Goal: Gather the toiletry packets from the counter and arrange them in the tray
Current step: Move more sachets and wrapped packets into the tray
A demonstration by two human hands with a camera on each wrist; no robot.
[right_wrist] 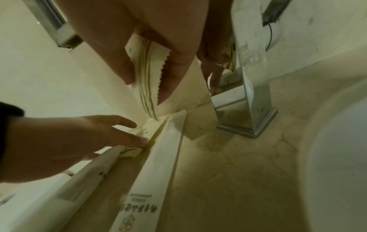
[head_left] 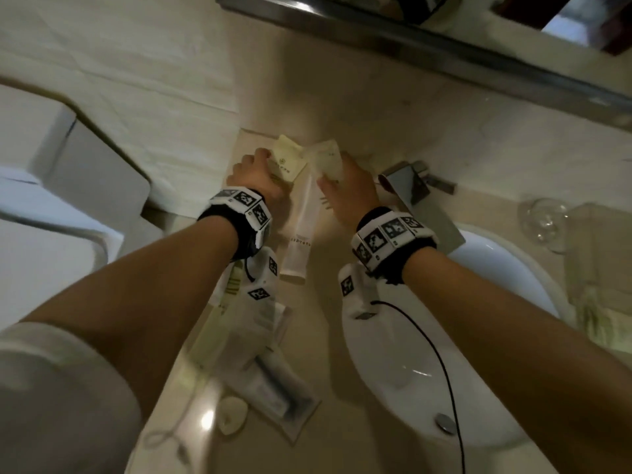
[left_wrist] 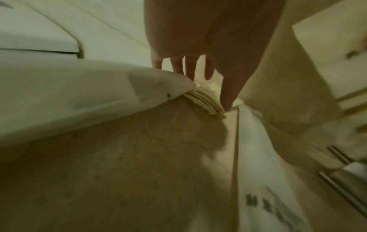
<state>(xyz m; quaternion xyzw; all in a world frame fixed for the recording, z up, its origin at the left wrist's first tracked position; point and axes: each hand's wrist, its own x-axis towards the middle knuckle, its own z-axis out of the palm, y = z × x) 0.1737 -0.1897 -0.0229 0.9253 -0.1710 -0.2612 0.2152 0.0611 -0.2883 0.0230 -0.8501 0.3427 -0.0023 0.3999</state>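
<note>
At the back of the counter my left hand (head_left: 263,162) lies with straight fingers on a pile of cream packets (head_left: 285,165) on the flat beige tray (head_left: 251,140). In the left wrist view its thumb (left_wrist: 228,100) presses a striped packet (left_wrist: 204,98). My right hand (head_left: 330,174) pinches another striped packet (right_wrist: 146,97) between thumb and fingers, just above the pile. A long white packet (head_left: 301,230) lies between my wrists. More clear-wrapped packets (head_left: 270,384) lie nearer on the counter.
A chrome faucet (head_left: 407,183) stands right of my right hand, beside the white sink basin (head_left: 427,354). A glass (head_left: 543,220) stands at the far right. A white toilet (head_left: 68,172) lies left of the counter. A small soap-like piece (head_left: 232,413) sits near the front.
</note>
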